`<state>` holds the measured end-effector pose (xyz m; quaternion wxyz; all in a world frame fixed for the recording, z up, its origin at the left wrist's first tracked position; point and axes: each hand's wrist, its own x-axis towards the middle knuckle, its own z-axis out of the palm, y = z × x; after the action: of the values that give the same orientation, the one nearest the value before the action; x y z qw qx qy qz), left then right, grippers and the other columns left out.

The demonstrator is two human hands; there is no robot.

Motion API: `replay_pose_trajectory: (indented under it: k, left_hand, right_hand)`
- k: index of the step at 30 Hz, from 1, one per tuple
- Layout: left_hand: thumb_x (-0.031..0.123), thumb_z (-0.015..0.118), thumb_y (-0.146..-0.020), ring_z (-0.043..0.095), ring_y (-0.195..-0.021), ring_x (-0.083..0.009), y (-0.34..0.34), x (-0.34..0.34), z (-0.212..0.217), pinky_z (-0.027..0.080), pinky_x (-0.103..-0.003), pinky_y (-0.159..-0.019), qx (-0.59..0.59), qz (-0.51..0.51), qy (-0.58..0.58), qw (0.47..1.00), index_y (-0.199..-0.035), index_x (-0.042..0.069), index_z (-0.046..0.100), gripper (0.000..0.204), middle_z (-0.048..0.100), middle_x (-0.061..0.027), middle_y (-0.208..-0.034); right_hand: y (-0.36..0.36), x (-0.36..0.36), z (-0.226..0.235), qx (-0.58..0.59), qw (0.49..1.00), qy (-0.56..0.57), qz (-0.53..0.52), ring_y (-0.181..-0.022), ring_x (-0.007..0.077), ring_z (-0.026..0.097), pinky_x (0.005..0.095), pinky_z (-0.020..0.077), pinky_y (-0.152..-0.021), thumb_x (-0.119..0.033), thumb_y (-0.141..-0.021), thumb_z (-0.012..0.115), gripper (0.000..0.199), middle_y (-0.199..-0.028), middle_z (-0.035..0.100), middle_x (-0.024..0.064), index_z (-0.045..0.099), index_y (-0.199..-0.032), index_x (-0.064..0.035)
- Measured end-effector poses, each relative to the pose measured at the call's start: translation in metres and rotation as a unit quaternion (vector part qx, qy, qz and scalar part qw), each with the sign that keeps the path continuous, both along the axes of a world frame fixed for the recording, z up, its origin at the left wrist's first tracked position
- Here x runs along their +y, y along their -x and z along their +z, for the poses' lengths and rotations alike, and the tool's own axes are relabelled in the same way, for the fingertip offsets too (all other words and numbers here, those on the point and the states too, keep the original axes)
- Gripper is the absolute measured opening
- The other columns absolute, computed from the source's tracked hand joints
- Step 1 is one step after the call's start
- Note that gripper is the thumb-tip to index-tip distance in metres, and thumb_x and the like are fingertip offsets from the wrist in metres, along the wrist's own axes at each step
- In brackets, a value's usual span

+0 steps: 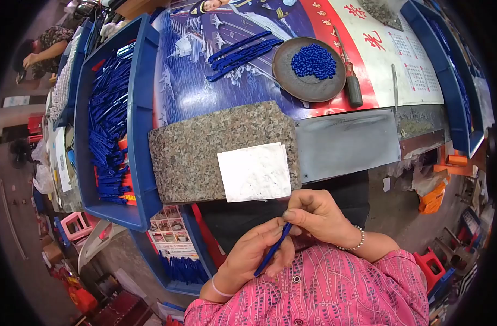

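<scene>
A slim blue plastic stick (272, 251) slants between my hands, close to my body. My left hand (254, 247) is closed around its middle and lower length. At its upper end, the thumb and forefinger of my right hand (322, 217) pinch together; whether a small part sits between them is hidden by the fingers. Just beyond my hands lies a folded white paper (254, 173) on a speckled granite slab (205, 141). Farther off, a round brown dish (286, 81) holds a heap of small blue beads (313, 61). Several similar blue sticks (243, 54) lie left of the dish.
A deep blue bin (145, 98) full of blue sticks stands at the left, and another blue bin (457, 108) at the far right. Beside the dish lies a screwdriver (353, 81). A grey metal plate (346, 144) adjoins the slab. Below left, a lower tray (199, 239) holds more sticks.
</scene>
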<state>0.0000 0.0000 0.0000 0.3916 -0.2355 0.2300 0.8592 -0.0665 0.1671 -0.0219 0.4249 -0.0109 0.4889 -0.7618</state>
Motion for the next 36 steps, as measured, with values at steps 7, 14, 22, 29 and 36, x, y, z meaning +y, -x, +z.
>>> replay_pose_trajectory:
  k: [7, 14, 22, 29, 36]
  left_hand:
    - [0.025, 0.038, -0.096, 0.044, -0.038, -0.0120, 0.002, 0.000, 0.000, 0.035, -0.020, -0.036, -0.023, 0.016, -0.022, 0.999, -0.111, -0.003, 0.045, 0.032, 0.056, -0.0135, -0.067]
    - [0.023, 0.037, -0.096, 0.043, -0.038, -0.0118, 0.004, -0.001, 0.005, 0.034, -0.019, -0.036, -0.025, 0.008, -0.009, 1.000, -0.110, -0.002, 0.046, 0.030, 0.055, -0.0128, -0.065]
    - [0.024, 0.040, -0.096, 0.044, -0.039, -0.0105, 0.001, 0.000, -0.001, 0.034, -0.018, -0.037, -0.021, 0.022, -0.022, 0.999, -0.109, 0.001, 0.046, 0.028, 0.057, -0.0117, -0.068]
    - [0.022, 0.043, -0.095, 0.046, -0.042, -0.0094, 0.002, 0.004, -0.002, 0.035, -0.017, -0.040, -0.008, 0.035, -0.042, 0.998, -0.108, 0.002, 0.046, 0.024, 0.058, -0.0096, -0.069]
    - [0.020, 0.049, -0.091, 0.044, -0.044, -0.0092, 0.002, 0.008, 0.014, 0.035, -0.017, -0.043, 0.022, 0.058, 0.062, 0.996, -0.110, 0.002, 0.045, 0.027, 0.056, -0.0086, -0.069]
  right_hand:
    - [0.001, 0.000, -0.001, -0.007, 1.000, -0.008, 0.003, -0.048, 0.0017, 0.043, 0.0165, 0.0311, -0.041, -0.021, -0.089, 0.058, 0.022, -0.061, 0.055, -0.0005, 0.053, -0.077, -0.0041]
    - [-0.002, -0.001, -0.001, -0.007, 1.000, 0.003, -0.007, -0.048, 0.0018, 0.043, 0.0162, 0.0312, -0.042, -0.021, -0.090, 0.057, 0.021, -0.061, 0.055, -0.0006, 0.053, -0.078, -0.0040]
    - [-0.001, 0.000, -0.001, -0.028, 1.000, -0.011, 0.007, -0.048, 0.0021, 0.043, 0.0162, 0.0318, -0.041, -0.023, -0.089, 0.058, 0.022, -0.062, 0.056, 0.0000, 0.054, -0.080, -0.0038]
    - [-0.001, 0.005, 0.001, -0.022, 0.999, -0.050, 0.005, -0.053, 0.0026, 0.047, 0.0156, 0.0360, -0.045, -0.019, -0.090, 0.056, 0.016, -0.066, 0.057, 0.0002, 0.057, -0.087, -0.0033]
    - [-0.002, 0.000, 0.003, 0.024, 0.999, 0.015, 0.015, -0.065, 0.0030, 0.051, 0.0176, 0.0413, -0.055, -0.018, -0.092, 0.053, 0.016, -0.074, 0.056, -0.0015, 0.057, -0.093, -0.0031]
